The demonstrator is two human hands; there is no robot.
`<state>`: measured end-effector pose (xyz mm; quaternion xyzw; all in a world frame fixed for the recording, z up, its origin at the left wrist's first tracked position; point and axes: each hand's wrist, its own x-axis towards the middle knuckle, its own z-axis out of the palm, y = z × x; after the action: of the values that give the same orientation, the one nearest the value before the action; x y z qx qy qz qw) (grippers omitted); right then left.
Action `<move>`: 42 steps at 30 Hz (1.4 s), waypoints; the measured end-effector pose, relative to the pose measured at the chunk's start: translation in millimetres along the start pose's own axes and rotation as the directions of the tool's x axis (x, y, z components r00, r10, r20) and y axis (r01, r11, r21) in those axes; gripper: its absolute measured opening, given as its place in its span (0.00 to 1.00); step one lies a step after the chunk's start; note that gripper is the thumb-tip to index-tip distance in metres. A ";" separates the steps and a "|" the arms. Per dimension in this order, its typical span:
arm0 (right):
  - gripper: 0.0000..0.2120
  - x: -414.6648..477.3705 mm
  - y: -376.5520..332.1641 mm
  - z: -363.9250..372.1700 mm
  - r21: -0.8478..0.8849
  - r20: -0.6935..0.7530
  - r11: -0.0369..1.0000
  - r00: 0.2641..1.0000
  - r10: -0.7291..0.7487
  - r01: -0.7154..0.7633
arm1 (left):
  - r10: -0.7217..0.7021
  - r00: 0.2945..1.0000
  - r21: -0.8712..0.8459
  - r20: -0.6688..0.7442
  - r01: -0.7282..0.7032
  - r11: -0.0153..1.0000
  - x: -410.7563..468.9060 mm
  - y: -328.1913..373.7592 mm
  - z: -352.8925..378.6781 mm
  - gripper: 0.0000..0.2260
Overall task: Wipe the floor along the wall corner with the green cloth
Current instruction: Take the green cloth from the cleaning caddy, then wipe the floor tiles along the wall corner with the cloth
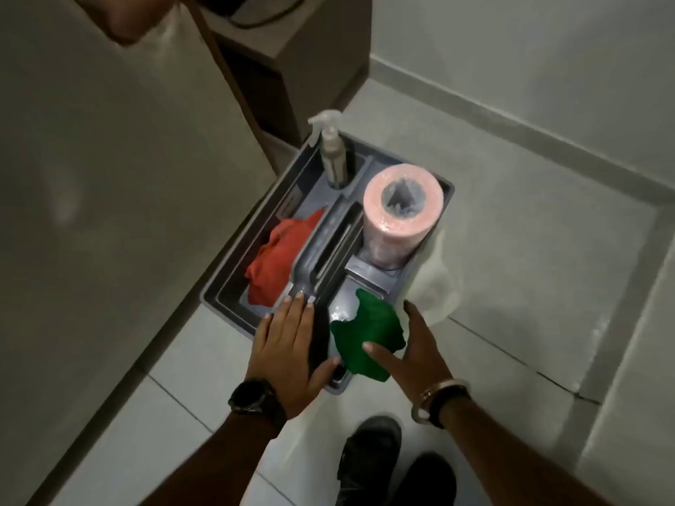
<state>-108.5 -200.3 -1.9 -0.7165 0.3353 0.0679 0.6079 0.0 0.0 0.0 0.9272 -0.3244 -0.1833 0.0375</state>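
Crumpled green cloth in caddy compartment

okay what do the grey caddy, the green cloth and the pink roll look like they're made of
Grey caddy: moulded plastic by the look, smooth with a slight sheen and rounded dividers. Green cloth: soft matte fabric, crumpled into folds, perhaps microfibre. Pink roll: probably paper or disposable wipes wound around a hollow core, with a glossy clear wrap over it.

A grey caddy stands on the pale tiles. In its far left compartment a spray bottle stands upright. To the right of it stands a pink roll wrapped in plastic. A red cloth lies crumpled in the left compartment. At the near edge two dark shoes are visible.
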 end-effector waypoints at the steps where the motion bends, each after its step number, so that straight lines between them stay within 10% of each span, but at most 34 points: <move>1: 0.42 5.6 0.7 4.3 0.078 0.021 0.997 1.000 -0.010 0.009 | 0.022 0.999 0.012 -0.031 -0.021 1.000 1.5 -0.4 3.4 0.42; 4: 0.30 9.6 4.1 14.4 0.058 -0.053 0.996 0.996 -0.066 0.069 | 0.035 0.994 0.039 -0.100 -0.031 0.999 2.5 -4.1 10.8 0.40; 7: 0.39 8.0 5.4 10.3 -0.418 -0.251 0.869 0.886 -0.390 0.264 | 0.042 0.995 0.035 -0.095 -0.039 0.999 0.6 -3.5 13.8 0.40; 9: 0.39 16.2 -1.1 -3.0 -0.711 0.028 0.530 0.772 -0.635 0.462 | 0.048 0.994 0.061 -0.093 -0.043 0.997 1.8 -4.8 13.1 0.39; 13: 0.29 47.5 -27.5 -26.4 -0.670 0.644 -0.041 0.552 -0.530 0.741 | 0.059 0.995 0.039 -0.080 -0.056 0.998 1.7 -6.4 16.0 0.39; 18: 0.09 61.5 -49.4 -27.6 -0.532 0.841 -0.293 0.456 -0.292 0.795 | 0.060 0.996 0.042 -0.059 -0.057 0.997 3.5 -8.0 18.2 0.39; 28: 0.06 31.1 -66.2 -52.7 -0.512 0.753 -0.076 0.405 -0.520 0.856 | 0.094 0.996 0.068 -0.008 -0.093 0.993 -0.2 1.7 -4.4 0.37; 36: 0.11 -52.1 -80.9 -138.0 -0.721 0.504 0.375 0.812 -0.294 0.583 | 0.281 0.958 -0.006 -0.050 -0.282 0.960 -4.5 66.3 -68.4 0.35; 42: 0.07 -95.4 -24.0 -233.3 -0.775 0.168 0.609 0.984 -0.059 0.169 | 0.616 0.781 -0.044 -0.104 -0.623 0.781 22.5 159.2 -75.6 0.32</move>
<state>-240.6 -375.3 124.8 -0.9242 0.1865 0.2137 0.2558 -49.8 -142.9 93.2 0.7739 -0.6018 -0.1338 0.1445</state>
